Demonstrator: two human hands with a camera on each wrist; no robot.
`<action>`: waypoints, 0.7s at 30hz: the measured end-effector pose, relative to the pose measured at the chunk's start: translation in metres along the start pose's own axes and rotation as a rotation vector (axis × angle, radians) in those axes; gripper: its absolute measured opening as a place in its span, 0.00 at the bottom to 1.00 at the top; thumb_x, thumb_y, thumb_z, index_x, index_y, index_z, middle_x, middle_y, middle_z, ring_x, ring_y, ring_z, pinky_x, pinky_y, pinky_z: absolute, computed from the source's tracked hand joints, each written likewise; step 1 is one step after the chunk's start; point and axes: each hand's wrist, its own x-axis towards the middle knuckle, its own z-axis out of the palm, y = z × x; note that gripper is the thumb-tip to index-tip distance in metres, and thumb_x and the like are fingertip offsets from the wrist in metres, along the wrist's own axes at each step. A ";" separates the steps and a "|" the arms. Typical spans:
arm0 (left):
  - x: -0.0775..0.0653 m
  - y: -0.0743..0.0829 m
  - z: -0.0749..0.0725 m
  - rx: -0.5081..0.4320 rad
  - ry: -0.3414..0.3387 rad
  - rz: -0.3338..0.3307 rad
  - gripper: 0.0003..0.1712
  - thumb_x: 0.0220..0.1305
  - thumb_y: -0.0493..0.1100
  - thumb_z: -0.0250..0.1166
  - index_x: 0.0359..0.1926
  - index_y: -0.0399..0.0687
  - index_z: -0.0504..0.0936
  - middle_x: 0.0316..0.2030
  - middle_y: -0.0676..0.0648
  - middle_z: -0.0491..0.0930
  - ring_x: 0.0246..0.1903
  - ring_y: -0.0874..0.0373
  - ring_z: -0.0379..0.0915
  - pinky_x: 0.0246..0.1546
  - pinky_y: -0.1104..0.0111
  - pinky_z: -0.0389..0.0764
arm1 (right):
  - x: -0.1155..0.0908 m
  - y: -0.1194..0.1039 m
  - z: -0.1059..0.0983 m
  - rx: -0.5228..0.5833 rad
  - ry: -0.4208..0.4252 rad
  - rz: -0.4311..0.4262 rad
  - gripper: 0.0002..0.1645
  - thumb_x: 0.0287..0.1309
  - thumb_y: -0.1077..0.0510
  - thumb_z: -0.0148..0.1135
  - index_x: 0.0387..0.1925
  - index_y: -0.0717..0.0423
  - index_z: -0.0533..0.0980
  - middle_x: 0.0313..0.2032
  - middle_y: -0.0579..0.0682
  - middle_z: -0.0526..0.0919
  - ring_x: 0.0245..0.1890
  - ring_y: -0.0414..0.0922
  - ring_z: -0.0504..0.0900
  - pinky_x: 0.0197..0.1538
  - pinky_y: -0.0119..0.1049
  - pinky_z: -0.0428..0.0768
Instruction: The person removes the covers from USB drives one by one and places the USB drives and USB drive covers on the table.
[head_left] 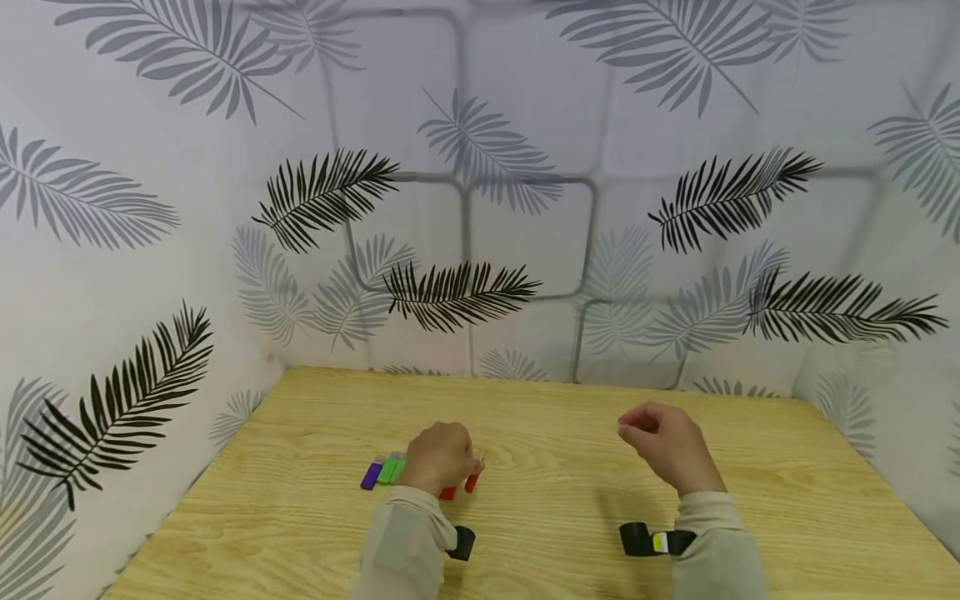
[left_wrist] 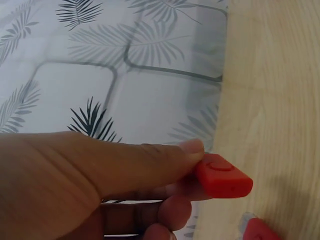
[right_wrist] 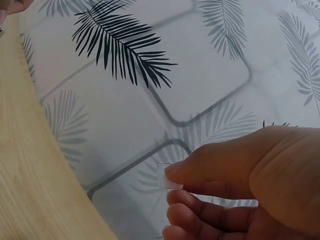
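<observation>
**Left hand (head_left: pixel 438 457) pinches a red stick (left_wrist: pixel 224 177) while right hand (head_left: pixel 673 446) holds a small clear piece (right_wrist: pixel 170 176)**

Both hands reach out over a wood-grained desk (head_left: pixel 555 508), well apart from each other. The left hand grips the red stick between thumb and forefinger, its blunt end, marked with a curved line, jutting past the thumb; the other fingers curl in beneath. In the head view this stick slants down beside the thumb, to the left of the desk's middle. Whether its lower end touches the desk I cannot tell.

The right hand is raised, thumb and forefinger closed on the clear piece, which is flat and see-through. The remaining fingers are bent below it.

On the desk near the left hand lies a second red stick (head_left: pixel 447 493), partly hidden by the hand in the head view; the left wrist view shows a pale end on it. On the hand's other side are green sticks (head_left: pixel 388 472), side by side and partly covered by the hand, and a purple stick (head_left: pixel 371 476) at the far left of the group.

Light sleeves (head_left: pixel 408 537) cover both forearms, and a black device (head_left: pixel 637 539) sits at each wrist. Behind the desk hangs white material (head_left: pixel 525 242) patterned with grey and black leaves.
</observation>
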 end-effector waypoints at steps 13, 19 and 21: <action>0.004 -0.004 0.018 0.062 -0.022 -0.144 0.25 0.57 0.46 0.71 0.10 0.49 0.70 0.09 0.52 0.65 0.11 0.59 0.61 0.14 0.67 0.63 | 0.005 0.014 0.009 0.043 -0.035 0.060 0.11 0.62 0.59 0.61 0.42 0.63 0.79 0.36 0.54 0.81 0.32 0.47 0.80 0.35 0.39 0.80; 0.006 -0.007 0.022 0.086 0.002 -0.169 0.21 0.56 0.46 0.72 0.12 0.47 0.74 0.10 0.50 0.70 0.12 0.57 0.65 0.15 0.66 0.65 | 0.007 0.020 0.015 0.032 -0.052 0.050 0.12 0.61 0.59 0.61 0.42 0.64 0.78 0.34 0.53 0.81 0.29 0.47 0.80 0.33 0.40 0.79; 0.007 -0.007 0.024 0.103 0.009 -0.178 0.21 0.55 0.46 0.72 0.12 0.47 0.74 0.11 0.50 0.71 0.13 0.57 0.66 0.15 0.66 0.66 | 0.008 0.022 0.017 0.034 -0.059 0.052 0.12 0.61 0.59 0.61 0.42 0.65 0.78 0.34 0.53 0.81 0.29 0.47 0.80 0.33 0.40 0.80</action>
